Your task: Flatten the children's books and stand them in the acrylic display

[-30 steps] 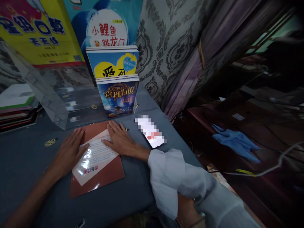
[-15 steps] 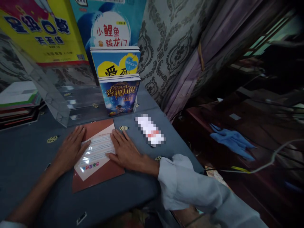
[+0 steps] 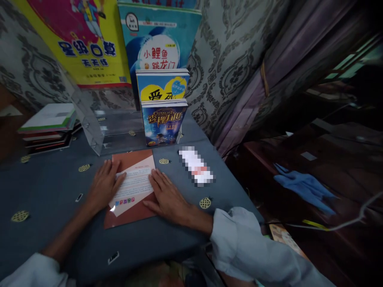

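A reddish-brown book [image 3: 134, 187] with a pale slanted text panel lies flat on the table, its print upside down to me. The shiny cover catches the light. My left hand [image 3: 104, 187] rests open along the book's left side, thumb reaching onto the cover. Over the right edge lies my right hand [image 3: 169, 197], also open, with fingers pointing up and left. Both hands touch the book without gripping it.
A clear acrylic rack [image 3: 98, 139] stands behind, with a blue novel [image 3: 163, 125], a yellow workbook [image 3: 98, 71] and other books upright. At left is a book stack [image 3: 49, 123]. A blurred-out white object [image 3: 196, 165] lies right of the book. A blue cloth [image 3: 305, 187] lies beyond the table's edge.
The view has swung left and slightly up, so everything sits farther right in the picture. Both hands stay flat on the book, nearly unchanged in position on it.
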Action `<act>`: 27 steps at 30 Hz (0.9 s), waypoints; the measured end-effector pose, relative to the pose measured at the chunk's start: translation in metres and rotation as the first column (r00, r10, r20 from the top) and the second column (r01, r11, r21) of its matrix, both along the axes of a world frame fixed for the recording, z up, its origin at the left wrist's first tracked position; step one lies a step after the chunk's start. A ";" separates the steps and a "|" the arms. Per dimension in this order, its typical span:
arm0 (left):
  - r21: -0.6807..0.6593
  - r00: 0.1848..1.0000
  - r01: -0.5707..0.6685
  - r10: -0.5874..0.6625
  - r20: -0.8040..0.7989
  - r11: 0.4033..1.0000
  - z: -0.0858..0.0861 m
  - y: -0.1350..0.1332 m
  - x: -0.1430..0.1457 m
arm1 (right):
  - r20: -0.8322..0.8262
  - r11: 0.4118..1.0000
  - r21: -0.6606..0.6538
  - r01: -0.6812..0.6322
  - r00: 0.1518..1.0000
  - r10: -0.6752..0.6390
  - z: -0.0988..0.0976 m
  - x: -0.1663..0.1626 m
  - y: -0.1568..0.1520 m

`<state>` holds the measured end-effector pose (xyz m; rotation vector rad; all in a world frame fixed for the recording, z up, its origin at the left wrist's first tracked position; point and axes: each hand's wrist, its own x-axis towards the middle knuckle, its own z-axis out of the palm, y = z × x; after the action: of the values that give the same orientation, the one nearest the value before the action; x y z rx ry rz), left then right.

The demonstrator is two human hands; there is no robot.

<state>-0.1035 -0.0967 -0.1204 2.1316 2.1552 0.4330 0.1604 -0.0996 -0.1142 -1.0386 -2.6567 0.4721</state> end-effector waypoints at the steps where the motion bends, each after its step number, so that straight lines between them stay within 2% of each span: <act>1: -0.009 0.999 -0.007 0.007 0.034 1.000 0.003 -0.001 0.001 | 0.001 1.000 0.001 -0.002 1.000 0.002 0.000 0.000 0.000; 6: -0.002 0.963 -0.016 0.016 0.268 1.000 0.018 -0.003 -0.004 | 0.007 1.000 -0.012 -0.006 1.000 0.006 0.001 0.000 0.001; 9: 0.018 0.946 -0.026 0.019 0.323 1.000 0.019 -0.002 -0.009 | -0.001 1.000 -0.022 -0.010 1.000 0.010 0.003 0.001 0.002; 13: 0.049 0.970 -0.003 -0.009 0.245 0.999 0.011 -0.002 -0.009 | -0.015 0.999 -0.040 0.002 1.000 -0.003 0.006 0.007 0.010; 18: 0.042 0.994 0.018 -0.023 0.104 0.999 0.001 -0.005 -0.005 | -0.045 0.989 -0.016 0.149 0.988 -0.150 0.011 0.023 0.028; 22: 0.061 0.997 0.019 -0.023 0.078 0.998 -0.004 -0.006 -0.003 | -0.057 0.974 0.021 0.224 0.973 -0.222 0.008 0.037 0.042; 27: 0.092 0.996 0.040 -0.047 0.073 0.995 -0.008 -0.006 -0.004 | -0.046 0.973 0.052 0.224 0.974 -0.222 0.004 0.048 0.055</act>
<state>-0.1072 -0.1030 -0.1283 2.1662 2.0828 0.6073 0.2084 -0.0445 -0.1103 -1.2771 -2.4635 0.3643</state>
